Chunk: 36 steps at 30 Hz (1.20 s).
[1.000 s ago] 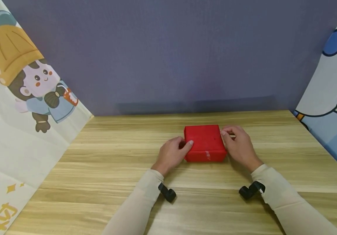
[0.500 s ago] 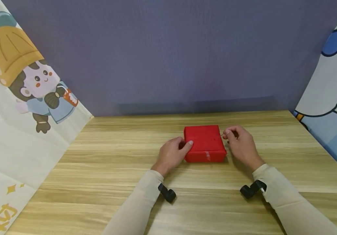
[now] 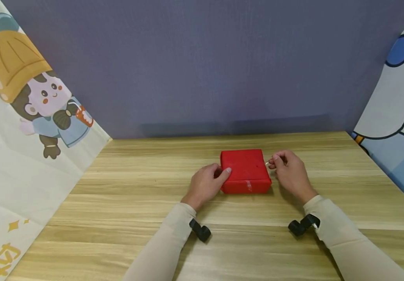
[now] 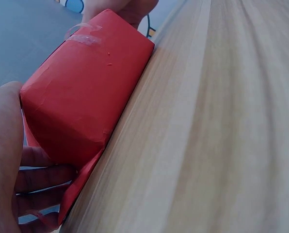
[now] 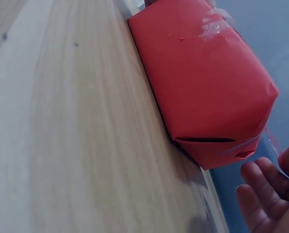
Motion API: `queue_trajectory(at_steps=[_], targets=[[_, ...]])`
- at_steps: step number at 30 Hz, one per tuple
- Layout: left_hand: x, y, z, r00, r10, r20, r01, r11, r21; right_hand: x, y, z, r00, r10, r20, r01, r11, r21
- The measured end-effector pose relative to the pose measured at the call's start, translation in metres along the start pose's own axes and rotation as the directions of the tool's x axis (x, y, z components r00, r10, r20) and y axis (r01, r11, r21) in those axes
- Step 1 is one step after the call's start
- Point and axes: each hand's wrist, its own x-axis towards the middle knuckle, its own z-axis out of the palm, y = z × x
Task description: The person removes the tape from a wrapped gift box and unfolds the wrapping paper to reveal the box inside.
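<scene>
A box wrapped in red paper [image 3: 245, 166] sits on the wooden table. My left hand [image 3: 205, 185] grips its left end, the thumb over the top edge and fingers against the end. In the left wrist view a paper flap [image 4: 79, 189] stands out from that end by the fingers. My right hand [image 3: 290, 173], off the right end, pinches a strip of clear tape [image 5: 272, 140] that runs to the folded paper of that end. Another piece of clear tape [image 3: 249, 185] is stuck on the front side, its upper part lifting in the wrist views.
The wood-grain table [image 3: 135, 218] spreads around the box. Behind it rises a grey-blue panel [image 3: 202, 70]. Printed sheets with cartoon figures hang at the left [image 3: 5, 168] and right [image 3: 392, 117]. A black wrist camera [image 3: 200, 230] is strapped on each sleeve.
My right hand has moved slightly right, away from the box's end, and the tape strip now shows between its fingertips and the box. The left hand and box have stayed in place.
</scene>
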Motion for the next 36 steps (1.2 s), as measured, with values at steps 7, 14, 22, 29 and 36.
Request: queue_trajectory(at_steps=[7,14,22,29,36], targets=[[0.0,0.0,0.0,1.0,-0.009,0.002,0.009,1.0,-0.006,0.001,0.003,-0.002,0.999,0.037,0.019,-0.037,0.999,0.005],[0.0,0.0,0.0,1.0,-0.006,0.0,0.006,1.0,-0.008,0.003,0.008,-0.003,1.0,0.025,-0.018,-0.027,0.993,-0.115],[0.0,0.0,0.0,1.0,-0.007,0.001,0.007,1.0,-0.008,0.005,0.012,-0.008,0.997,0.075,-0.006,-0.075,0.988,-0.137],[0.0,0.001,0.0,1.0,-0.001,-0.01,0.001,1.0,0.01,0.007,0.016,-0.015,0.992,0.126,-0.004,-0.126,0.987,-0.102],[-0.001,0.002,0.0,1.0,-0.025,-0.012,0.025,1.0,0.002,0.008,0.019,-0.019,0.989,0.15,-0.011,-0.15,0.978,-0.145]])
